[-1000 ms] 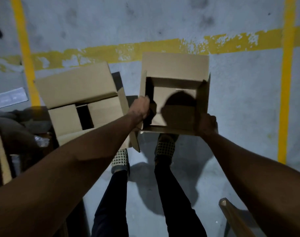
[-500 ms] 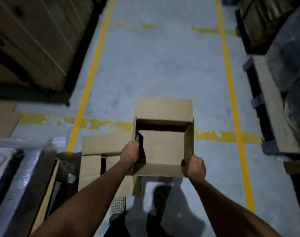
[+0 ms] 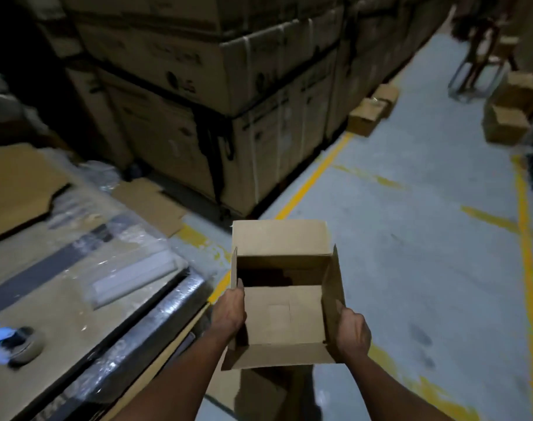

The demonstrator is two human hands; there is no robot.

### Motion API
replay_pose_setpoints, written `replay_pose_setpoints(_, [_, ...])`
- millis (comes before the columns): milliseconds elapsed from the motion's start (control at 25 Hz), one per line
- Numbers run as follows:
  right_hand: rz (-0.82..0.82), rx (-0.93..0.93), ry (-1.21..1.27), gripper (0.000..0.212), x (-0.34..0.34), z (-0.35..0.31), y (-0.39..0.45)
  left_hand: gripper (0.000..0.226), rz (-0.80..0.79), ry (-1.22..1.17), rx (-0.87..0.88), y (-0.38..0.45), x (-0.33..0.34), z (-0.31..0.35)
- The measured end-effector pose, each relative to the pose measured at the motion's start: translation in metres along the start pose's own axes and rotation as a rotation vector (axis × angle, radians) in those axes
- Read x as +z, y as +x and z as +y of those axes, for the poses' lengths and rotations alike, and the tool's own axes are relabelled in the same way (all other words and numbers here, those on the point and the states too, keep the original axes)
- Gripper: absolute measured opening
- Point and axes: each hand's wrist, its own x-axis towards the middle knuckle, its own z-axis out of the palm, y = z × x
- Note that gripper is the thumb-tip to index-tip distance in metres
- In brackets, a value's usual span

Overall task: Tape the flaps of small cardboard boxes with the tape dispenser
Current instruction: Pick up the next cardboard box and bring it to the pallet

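I hold a small brown cardboard box (image 3: 282,317) in front of me, above the floor, its top flaps standing open and its inside empty. My left hand (image 3: 230,311) grips the box's left wall. My right hand (image 3: 352,332) grips the right wall. A roll of tape (image 3: 22,344) lies on the wrapped surface at the lower left. Another cardboard box (image 3: 259,390) sits on the floor under the held one, mostly hidden.
A plastic-wrapped pallet load (image 3: 76,284) with flat cardboard fills the left. Tall stacks of large cartons (image 3: 228,86) stand ahead. Small boxes (image 3: 370,112) sit on the grey floor by yellow lines (image 3: 314,180). More boxes (image 3: 508,117) and a metal stand (image 3: 475,71) are far right.
The box has come up off the floor in both hands. My view has swung up and to the left, from the floor to the carton stacks and pallet.
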Motion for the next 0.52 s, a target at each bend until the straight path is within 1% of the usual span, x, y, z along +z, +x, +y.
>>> replay_pose_setpoints(80, [0.017, -0.099, -0.010, 0.034, -0.003, -0.054, -0.006, 0.059, 0.067, -0.108, -0.089, -0.012, -0.024, -0.050])
replay_pose_setpoints(120, [0.030, -0.146, -0.006, 0.034, -0.004, -0.081, -0.010, 0.057, 0.096, -0.143, -0.141, -0.020, -0.036, -0.076])
replay_pose_setpoints(240, [0.056, -0.302, -0.007, 0.032, -0.002, -0.173, -0.034, 0.073, 0.181, -0.144, -0.271, -0.051, -0.063, -0.166])
replay_pose_setpoints(360, [0.048, -0.455, 0.025, 0.034, 0.010, -0.263, -0.074, 0.069, 0.268, -0.205, -0.381, -0.087, -0.082, -0.257])
replay_pose_setpoints(520, [0.044, -0.647, -0.011, 0.037, 0.042, -0.379, -0.136, 0.070, 0.328, -0.210, -0.526, -0.138, -0.108, -0.373])
